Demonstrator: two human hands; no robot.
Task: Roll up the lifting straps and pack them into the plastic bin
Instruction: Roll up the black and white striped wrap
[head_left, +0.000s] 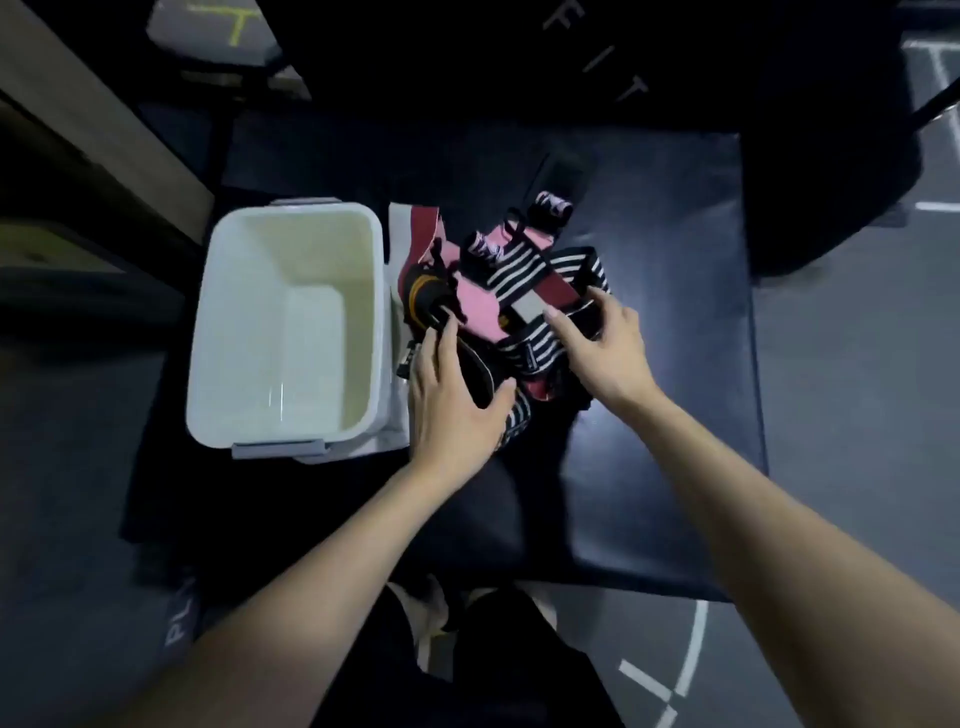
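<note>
Hands curled on tangled straps

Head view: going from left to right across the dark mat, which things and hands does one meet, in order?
White plastic bin → left hand gripping a black strap → right hand on the black-and-white striped strap → bare dark mat.

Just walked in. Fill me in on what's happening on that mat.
A person is sorting a tangled pile of lifting straps on a dark mat. The left hand grips a black strap; the right hand holds a black-and-white striped one. The white plastic bin beside the pile holds nothing yet.
</note>
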